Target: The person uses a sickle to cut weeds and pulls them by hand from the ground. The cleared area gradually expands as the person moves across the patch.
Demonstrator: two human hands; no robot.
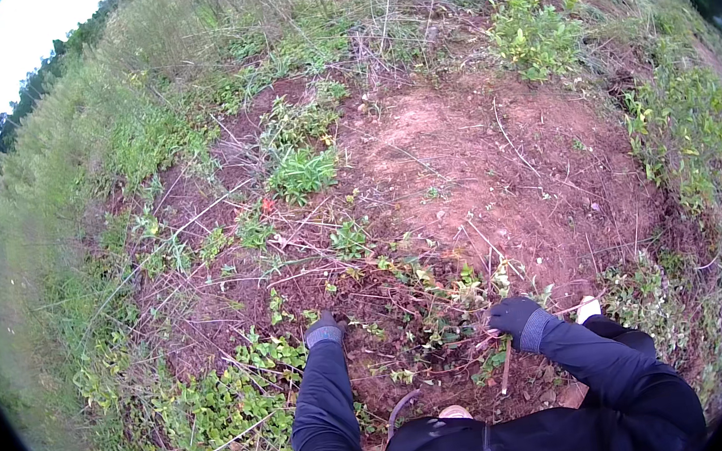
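My left hand (325, 330), in a dark knit glove, is down at the reddish-brown soil beside low green leaves. Its fingers are mostly hidden, so whether it grips anything is unclear. My right hand (514, 320), gloved alike, is curled around thin vine stems (487, 340). A tangle of leafy vines (437, 324) spreads over the soil between my hands. Just below the right hand, a short brown stick (506, 367) slants downward. Close to my body, a curved grey-purple strip (400, 412) rises from the ground; what it is cannot be made out.
Bare reddish soil (458, 139) slopes beyond my hands, strewn with dry stalks. Leafy ground cover (221, 411) grows at left. Shrubs (533, 32) stand at the upper right and right. A pale shoe (588, 310) shows beside my right forearm, another shoe tip (455, 412) below my chest.
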